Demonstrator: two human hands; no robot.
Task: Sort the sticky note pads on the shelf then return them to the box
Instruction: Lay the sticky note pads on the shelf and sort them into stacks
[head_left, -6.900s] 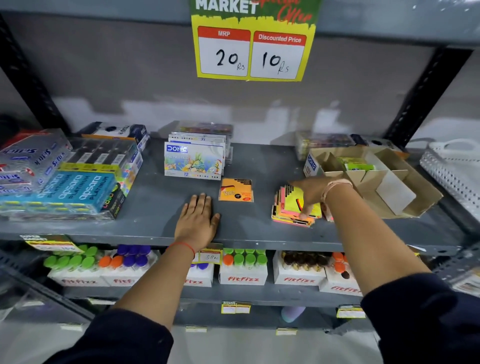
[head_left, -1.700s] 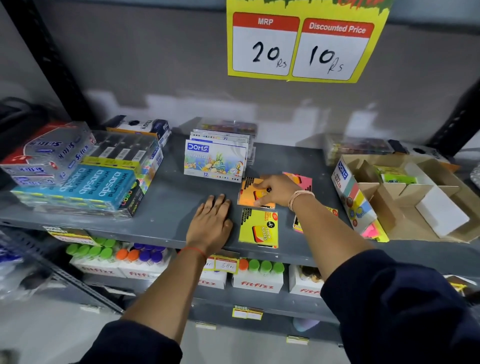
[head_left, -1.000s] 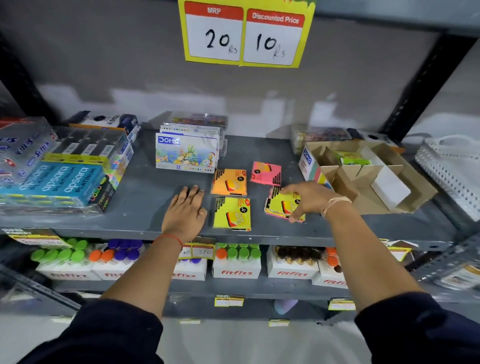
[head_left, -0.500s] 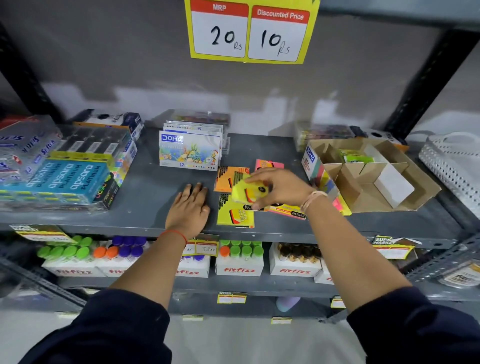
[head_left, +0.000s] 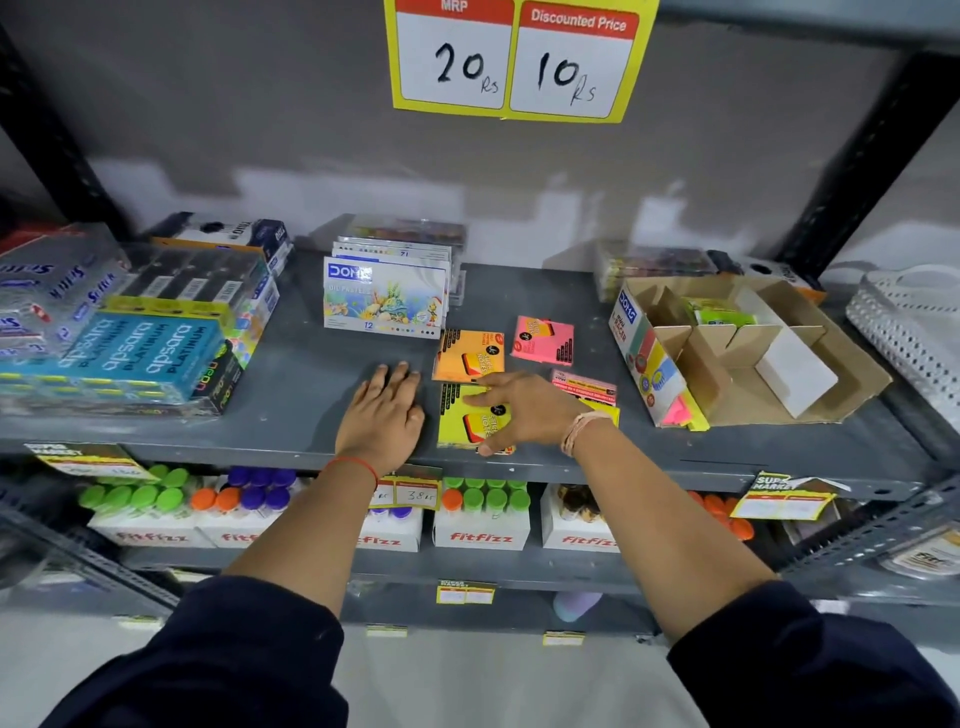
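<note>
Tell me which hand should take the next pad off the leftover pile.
Right. The right hand rests on the yellow pad, beside the leftover pile. The left hand lies flat on the shelf, farther from the pile, with the right arm between.

The shelf (head_left: 311, 415) was matt grey painted metal; the box (head_left: 810, 374) at right was plain brown cardboard; the near yellow pad (head_left: 462, 426) wore glossy wrap

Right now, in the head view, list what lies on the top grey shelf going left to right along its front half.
apsara pencil packs → left hand → yellow sticky pad under the right hand → leftover mixed pile → cardboard box → white basket.
</note>
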